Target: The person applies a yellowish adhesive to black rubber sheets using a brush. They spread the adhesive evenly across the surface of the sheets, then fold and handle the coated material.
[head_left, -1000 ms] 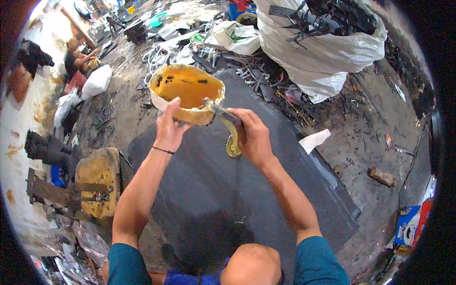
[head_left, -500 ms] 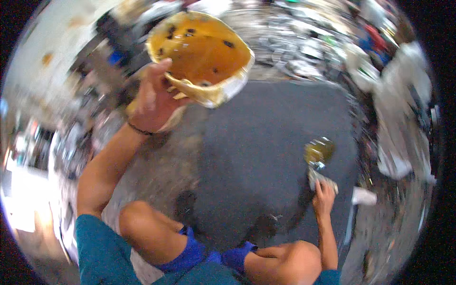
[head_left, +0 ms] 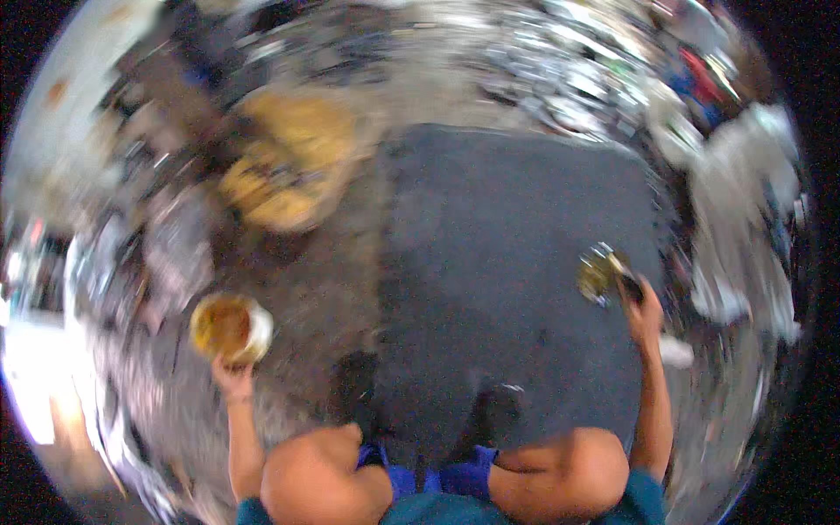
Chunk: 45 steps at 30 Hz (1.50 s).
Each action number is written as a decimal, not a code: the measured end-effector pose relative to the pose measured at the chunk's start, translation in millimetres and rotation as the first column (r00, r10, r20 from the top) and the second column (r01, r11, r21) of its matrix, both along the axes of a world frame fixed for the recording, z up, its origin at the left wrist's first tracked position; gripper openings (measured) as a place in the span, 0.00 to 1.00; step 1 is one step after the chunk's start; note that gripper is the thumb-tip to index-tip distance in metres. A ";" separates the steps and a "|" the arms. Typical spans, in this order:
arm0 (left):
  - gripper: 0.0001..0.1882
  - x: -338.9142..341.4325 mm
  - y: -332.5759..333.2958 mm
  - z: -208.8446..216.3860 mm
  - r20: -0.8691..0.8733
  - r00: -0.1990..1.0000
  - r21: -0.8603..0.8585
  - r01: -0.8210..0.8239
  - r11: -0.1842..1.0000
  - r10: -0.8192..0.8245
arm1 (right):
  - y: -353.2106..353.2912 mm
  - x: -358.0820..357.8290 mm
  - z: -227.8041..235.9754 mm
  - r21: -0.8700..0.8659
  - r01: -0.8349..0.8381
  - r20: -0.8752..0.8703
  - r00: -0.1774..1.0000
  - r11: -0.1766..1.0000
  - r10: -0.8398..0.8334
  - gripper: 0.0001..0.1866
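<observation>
At the left, my left hand (head_left: 233, 378) grips the near rim of a white tub (head_left: 261, 331), tilted so that its yellow-brown inside shows. On the right, my right hand (head_left: 646, 315) is closed around a tool with a dark handle (head_left: 632, 287) and a paler, narrow far end. Motion blur hides the tool's exact kind. Its far end reaches over a glossy olive-yellow puddle (head_left: 595, 273) on a dark grey sheet (head_left: 490, 227). Whether the tool touches the puddle, I cannot tell.
A yellow, dark-spotted rounded thing (head_left: 302, 157) lies on the ground at the upper left. Piles of shiny scrap (head_left: 569, 79) spread at the back right. Whitish plastic sacks (head_left: 731, 210) stand at the right. A small white piece (head_left: 675, 352) lies beside the sheet's right edge.
My left hand has brought the tub down and back from the upper middle to the lower left. My right hand has shifted slightly right and forward, turning the tool.
</observation>
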State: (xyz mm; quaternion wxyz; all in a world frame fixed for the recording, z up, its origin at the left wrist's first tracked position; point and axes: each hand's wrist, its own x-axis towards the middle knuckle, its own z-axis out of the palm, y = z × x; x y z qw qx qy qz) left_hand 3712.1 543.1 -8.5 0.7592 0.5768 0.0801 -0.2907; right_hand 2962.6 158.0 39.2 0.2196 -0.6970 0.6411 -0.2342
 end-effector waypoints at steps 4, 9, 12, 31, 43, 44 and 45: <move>0.33 30.7 21.3 -68.8 -0.072 0.996 -0.145 0.037 0.989 -0.048 | -108.7 36.9 20.3 -0.241 -0.219 -0.246 0.956 0.946 0.159 0.19; 0.17 14.9 26.0 -109.6 0.684 0.641 0.436 0.023 0.899 -0.348 | -143.3 -11.3 -39.5 0.037 -0.339 -0.606 0.740 0.940 0.291 0.23; 0.14 -43.3 -19.0 -59.6 0.436 0.814 0.680 -0.018 0.733 -0.385 | -93.4 -29.2 -52.6 0.164 -0.355 -0.526 0.758 0.920 0.386 0.23; 0.07 -285.6 -535.7 34.3 0.407 -0.807 0.911 0.392 0.128 -0.427 | 237.3 -125.3 94.8 -0.095 0.924 0.161 0.381 0.370 -0.910 0.16; 0.24 -297.0 -578.7 -115.6 0.575 -0.551 0.748 0.055 0.661 -0.605 | 214.9 -85.3 -56.0 0.067 0.986 -0.577 0.165 0.155 -0.800 0.19; 0.24 -296.9 -576.9 -110.0 0.574 -0.533 0.752 0.043 0.658 -0.621 | 193.3 -82.1 -52.6 0.062 0.980 -0.510 0.196 0.191 -0.838 0.19; 0.23 -297.4 -578.3 -100.8 0.555 -0.530 0.759 0.006 0.651 -0.642 | 159.3 -72.5 -49.2 0.062 0.971 -0.434 0.234 0.230 -0.870 0.19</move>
